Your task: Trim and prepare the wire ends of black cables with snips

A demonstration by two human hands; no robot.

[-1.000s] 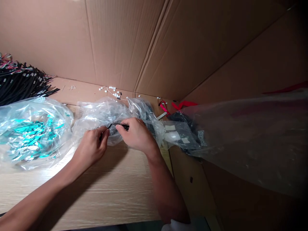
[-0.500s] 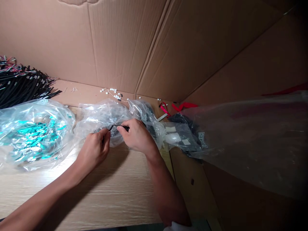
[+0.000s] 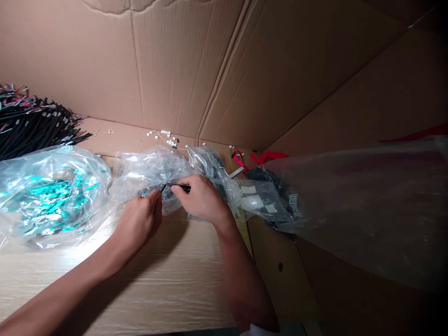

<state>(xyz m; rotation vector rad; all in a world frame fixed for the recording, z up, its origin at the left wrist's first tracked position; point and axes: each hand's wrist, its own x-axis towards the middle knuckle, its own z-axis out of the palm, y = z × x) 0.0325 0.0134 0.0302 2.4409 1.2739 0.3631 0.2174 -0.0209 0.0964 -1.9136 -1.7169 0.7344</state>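
Observation:
My left hand [image 3: 142,217] is closed in a pinch on a small thin black piece [image 3: 163,188], whose end pokes up past the fingertips. Facing it, my right hand [image 3: 201,196] grips dark slim tweezers [image 3: 184,187] between thumb and fingers. Their narrow tip points left and meets or nearly meets the black piece; I cannot tell which. Just beyond both hands lies an open clear plastic bag [image 3: 150,165] with many small dark metallic parts [image 3: 149,190] in it. The right hand hides part of a neighbouring clear bag [image 3: 210,158].
To the left lies a clear bag of shiny turquoise pieces [image 3: 58,200], with a pile of black cables [image 3: 38,123] behind it. Small white connectors [image 3: 168,137] are scattered along the cardboard wall [image 3: 168,70]. Red ribbon [image 3: 269,155] and a large plastic bag [image 3: 350,200] are at right.
The left hand has turned slightly, its knuckles now more on top, and both hands sit a little further right and lower. Their grips look the same.

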